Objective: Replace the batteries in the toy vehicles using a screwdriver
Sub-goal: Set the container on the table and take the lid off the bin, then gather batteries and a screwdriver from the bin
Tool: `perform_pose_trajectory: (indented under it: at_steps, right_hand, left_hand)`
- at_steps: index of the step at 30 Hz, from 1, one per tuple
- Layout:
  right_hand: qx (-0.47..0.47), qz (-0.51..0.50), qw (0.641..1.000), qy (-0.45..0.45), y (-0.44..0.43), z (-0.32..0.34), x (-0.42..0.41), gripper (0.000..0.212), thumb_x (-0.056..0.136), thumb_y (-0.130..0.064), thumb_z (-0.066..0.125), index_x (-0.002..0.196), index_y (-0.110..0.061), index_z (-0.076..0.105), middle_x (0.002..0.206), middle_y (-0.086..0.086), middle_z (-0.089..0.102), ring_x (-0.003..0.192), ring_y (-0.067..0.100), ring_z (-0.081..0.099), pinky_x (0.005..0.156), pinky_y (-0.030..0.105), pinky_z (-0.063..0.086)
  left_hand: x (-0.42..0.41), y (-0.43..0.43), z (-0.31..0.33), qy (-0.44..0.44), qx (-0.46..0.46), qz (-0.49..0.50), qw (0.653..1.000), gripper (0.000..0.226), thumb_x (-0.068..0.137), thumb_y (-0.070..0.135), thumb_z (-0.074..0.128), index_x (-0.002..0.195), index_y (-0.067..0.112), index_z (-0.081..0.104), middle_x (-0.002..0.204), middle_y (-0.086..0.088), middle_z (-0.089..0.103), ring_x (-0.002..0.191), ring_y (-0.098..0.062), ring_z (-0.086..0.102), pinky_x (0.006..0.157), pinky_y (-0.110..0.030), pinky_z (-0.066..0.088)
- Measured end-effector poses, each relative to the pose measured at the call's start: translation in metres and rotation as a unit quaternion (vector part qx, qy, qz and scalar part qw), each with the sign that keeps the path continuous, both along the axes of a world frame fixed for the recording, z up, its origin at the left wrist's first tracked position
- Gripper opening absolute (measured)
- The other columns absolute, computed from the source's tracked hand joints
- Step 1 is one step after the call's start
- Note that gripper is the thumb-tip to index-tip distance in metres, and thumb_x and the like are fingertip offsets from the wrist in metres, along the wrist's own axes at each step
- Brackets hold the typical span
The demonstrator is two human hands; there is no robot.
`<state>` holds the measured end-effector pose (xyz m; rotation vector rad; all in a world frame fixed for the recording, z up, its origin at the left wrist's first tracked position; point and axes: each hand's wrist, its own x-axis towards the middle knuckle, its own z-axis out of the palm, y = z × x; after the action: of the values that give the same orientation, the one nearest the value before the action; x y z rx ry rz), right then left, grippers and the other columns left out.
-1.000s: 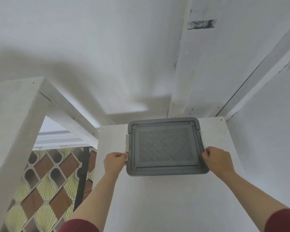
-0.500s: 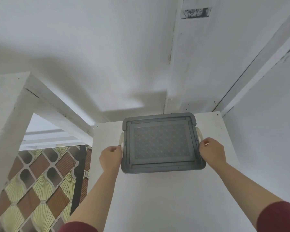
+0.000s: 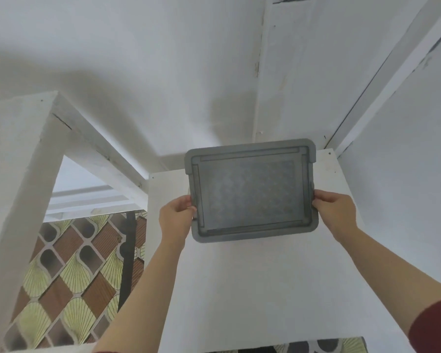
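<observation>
I look upward at a grey plastic box (image 3: 250,189), seen from its underside, held high against the top of a white cabinet (image 3: 239,289). My left hand (image 3: 176,220) grips the box's left edge. My right hand (image 3: 335,212) grips its right edge. Both arms reach up, with dark red sleeves at the bottom of the view. No toy vehicle, battery or screwdriver is in sight.
A white ceiling with a beam (image 3: 273,72) runs overhead. A white door frame (image 3: 36,161) stands at the left, with patterned brown and yellow wallpaper (image 3: 74,276) behind it. A white wall (image 3: 405,174) closes the right side.
The box has shifted slightly right and tilted, its far end now past the cabinet's top edge. Both hands kept their grip on its sides.
</observation>
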<state>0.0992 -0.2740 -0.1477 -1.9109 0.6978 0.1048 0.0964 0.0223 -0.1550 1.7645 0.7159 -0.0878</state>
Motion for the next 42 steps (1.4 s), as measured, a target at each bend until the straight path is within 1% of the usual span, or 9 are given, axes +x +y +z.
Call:
perform_pose_trajectory:
  at_steps: [3, 9, 13, 18, 22, 26, 33, 38, 42]
  right_hand:
    - [-0.039, -0.025, 0.999, 0.011, -0.001, -0.009, -0.034, 0.030, 0.086, 0.000, 0.052, 0.103, -0.010, 0.074, 0.096, -0.001, 0.069, 0.094, 0.019, 0.061, 0.078, 0.025, 0.042]
    - [-0.051, 0.016, 0.993, 0.107, 0.000, -0.047, -0.118, 0.026, 0.088, -0.001, 0.052, 0.097, -0.009, 0.075, 0.100, 0.009, 0.072, 0.096, 0.028, 0.063, 0.082, 0.031, 0.045]
    - [-0.069, 0.054, 0.982, 0.165, 0.009, -0.070, -0.169, 0.029, 0.089, -0.001, 0.050, 0.079, -0.015, 0.073, 0.084, 0.005, 0.071, 0.089, 0.029, 0.062, 0.074, 0.031, 0.041]
    - [-0.087, 0.099, 0.960, 0.249, 0.016, -0.092, -0.194, 0.029, 0.096, -0.008, 0.044, 0.106, 0.001, 0.070, 0.109, 0.016, 0.068, 0.090, 0.026, 0.054, 0.085, 0.035, 0.042]
    - [-0.098, 0.098, 0.956, 0.261, 0.015, -0.095, -0.186, 0.030, 0.094, -0.007, 0.043, 0.106, 0.015, 0.061, 0.109, 0.029, 0.064, 0.097, 0.042, 0.057, 0.091, 0.043, 0.045]
    - [-0.097, 0.099, 0.954, 0.266, 0.014, -0.094, -0.170, 0.031, 0.095, -0.009, 0.043, 0.110, 0.013, 0.060, 0.115, 0.028, 0.062, 0.098, 0.040, 0.056, 0.092, 0.040, 0.042]
    - [-0.091, 0.103, 0.955, 0.263, 0.011, -0.098, -0.151, 0.035, 0.098, -0.014, 0.043, 0.125, 0.001, 0.059, 0.128, 0.018, 0.059, 0.113, 0.033, 0.052, 0.098, 0.035, 0.038]
    - [-0.083, 0.106, 0.960, 0.245, 0.014, -0.103, -0.140, 0.040, 0.098, -0.014, 0.044, 0.136, -0.003, 0.049, 0.136, 0.015, 0.053, 0.126, 0.032, 0.047, 0.104, 0.036, 0.035]
    - [-0.115, 0.065, 0.985, 0.109, 0.017, -0.093, -0.127, 0.018, 0.097, -0.013, 0.048, 0.110, -0.009, 0.059, 0.101, 0.007, 0.064, 0.095, 0.027, 0.059, 0.077, 0.030, 0.041]
  left_hand:
    - [-0.046, 0.001, -0.003, 0.025, -0.021, 0.008, 0.999, 0.034, 0.079, -0.016, 0.056, 0.093, 0.012, 0.071, 0.077, 0.003, 0.068, 0.072, -0.010, 0.061, 0.071, -0.021, 0.047]
    - [-0.144, 0.011, -0.040, 0.131, -0.009, 0.015, 0.991, 0.045, 0.076, -0.016, 0.057, 0.071, 0.028, 0.069, 0.072, 0.011, 0.071, 0.080, -0.016, 0.065, 0.079, -0.032, 0.051]
    - [-0.192, 0.017, -0.070, 0.223, 0.007, -0.006, 0.975, 0.034, 0.076, -0.016, 0.057, 0.087, 0.011, 0.075, 0.078, 0.002, 0.073, 0.082, -0.023, 0.067, 0.080, -0.036, 0.055]
    - [-0.203, 0.021, -0.087, 0.252, 0.001, -0.063, 0.966, 0.033, 0.084, -0.012, 0.053, 0.087, 0.016, 0.068, 0.090, -0.005, 0.071, 0.090, -0.022, 0.064, 0.084, -0.031, 0.051]
    - [-0.188, 0.022, -0.102, 0.261, -0.032, -0.098, 0.960, 0.036, 0.088, -0.014, 0.047, 0.117, 0.000, 0.065, 0.102, -0.007, 0.067, 0.103, -0.024, 0.062, 0.094, -0.033, 0.049]
    - [-0.170, 0.019, -0.101, 0.267, -0.061, -0.118, 0.955, 0.044, 0.089, -0.017, 0.042, 0.129, -0.005, 0.056, 0.119, -0.013, 0.063, 0.107, -0.021, 0.057, 0.089, -0.025, 0.047]
    - [-0.151, 0.011, -0.101, 0.284, -0.079, -0.125, 0.947, 0.053, 0.093, -0.013, 0.043, 0.145, -0.001, 0.036, 0.145, -0.015, 0.045, 0.133, -0.028, 0.043, 0.108, -0.032, 0.035]
    - [-0.144, -0.005, -0.103, 0.255, -0.066, -0.083, 0.961, 0.042, 0.092, -0.011, 0.045, 0.133, -0.001, 0.053, 0.127, -0.015, 0.060, 0.117, -0.028, 0.055, 0.101, -0.035, 0.045]
    - [-0.129, -0.012, -0.088, 0.134, 0.088, 0.031, 0.987, 0.028, 0.093, -0.006, 0.045, 0.109, 0.012, 0.060, 0.109, -0.010, 0.063, 0.088, -0.015, 0.055, 0.079, -0.025, 0.040]
